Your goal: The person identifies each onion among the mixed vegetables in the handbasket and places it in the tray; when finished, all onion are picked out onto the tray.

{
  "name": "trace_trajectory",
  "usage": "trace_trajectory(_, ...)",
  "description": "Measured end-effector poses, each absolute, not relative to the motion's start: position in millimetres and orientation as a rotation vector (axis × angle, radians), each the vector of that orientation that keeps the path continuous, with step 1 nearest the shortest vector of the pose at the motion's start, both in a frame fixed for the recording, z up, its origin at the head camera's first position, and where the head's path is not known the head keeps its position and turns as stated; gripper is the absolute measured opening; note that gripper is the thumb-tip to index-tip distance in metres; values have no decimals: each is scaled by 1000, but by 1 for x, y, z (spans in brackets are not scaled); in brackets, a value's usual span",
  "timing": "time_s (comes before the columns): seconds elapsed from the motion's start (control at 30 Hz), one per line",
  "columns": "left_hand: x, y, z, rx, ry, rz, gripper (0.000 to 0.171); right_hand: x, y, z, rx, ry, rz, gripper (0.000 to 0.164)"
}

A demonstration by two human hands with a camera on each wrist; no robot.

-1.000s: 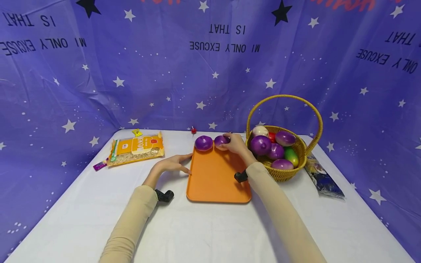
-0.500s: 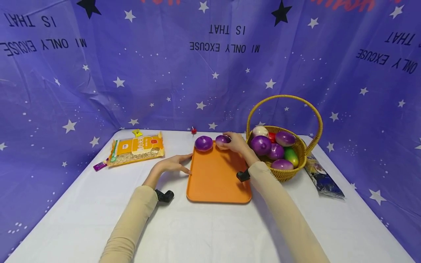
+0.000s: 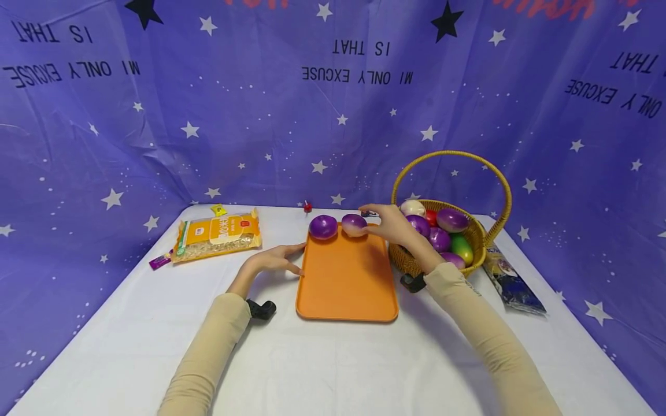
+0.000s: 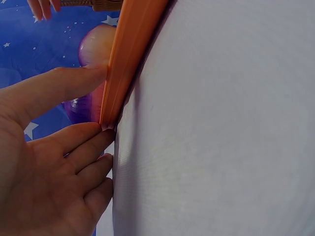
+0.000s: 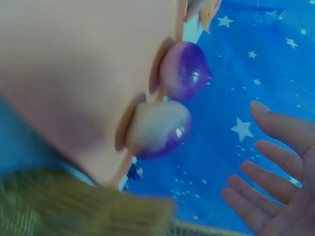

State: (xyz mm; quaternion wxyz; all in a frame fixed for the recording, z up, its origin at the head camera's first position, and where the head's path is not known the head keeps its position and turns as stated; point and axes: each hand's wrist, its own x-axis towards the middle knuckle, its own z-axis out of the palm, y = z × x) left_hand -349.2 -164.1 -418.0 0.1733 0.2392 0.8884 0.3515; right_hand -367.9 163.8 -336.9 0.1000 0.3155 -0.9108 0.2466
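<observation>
An orange tray (image 3: 346, 283) lies on the table. At its far edge two purple onions sit side by side: the left one (image 3: 323, 227) is nearly all purple, the right one (image 3: 355, 225) has a pale lower part. My left hand (image 3: 270, 260) rests at the tray's left side; the left wrist view shows its thumb and fingertips touching the tray's edge. My right hand (image 3: 395, 224) holds nothing, just right of the second onion. In the right wrist view its fingers (image 5: 266, 182) are spread, with a gap to both onions.
A wicker basket (image 3: 476, 248) with a tall handle stands right of the tray, holding several vegetables and fruits. Behind it lies a dark packet (image 3: 512, 280). A yellow grain bag (image 3: 215, 236), a purple wrapper (image 3: 160, 260) and a yellow wrapper (image 3: 218, 210) lie left. A small red item (image 3: 307, 207) is at the back.
My right hand has let go of the second onion and moved right, toward the basket. That onion stays on the tray's far edge. My left hand has not moved.
</observation>
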Motion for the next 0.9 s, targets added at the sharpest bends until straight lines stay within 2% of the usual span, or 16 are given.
trace_trajectory(0.37, -349, -164, -418, 688, 2514, 1008, 90, -343, 218, -315, 989, -2743, 531, 46)
trace_trajectory(0.57, -350, -164, -420, 687, 2520, 988, 90, -350, 242, -313, 1061, -2754, 461, 45)
trace_trajectory(0.9, -352, -164, -420, 669, 2521, 979, 90, -366, 267, -305, 1129, -2819, 356, 54)
